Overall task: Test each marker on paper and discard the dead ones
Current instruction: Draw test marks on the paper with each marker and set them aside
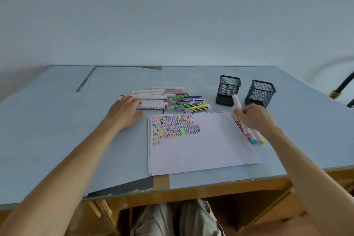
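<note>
Both bare arms reach forward from the bottom corners, elbows low, forearms converging slightly toward the middle. The left hand (125, 110) lies palm down with fingers nearly straight and spread a little, thumb out to the side, fingertips touching a marker (151, 106) ahead of it. The right hand (253, 116) is turned back-up with wrist slightly bent, fingers curled, pinching a pink-capped marker (237, 102) that sticks up and away from the fingertips.
</note>
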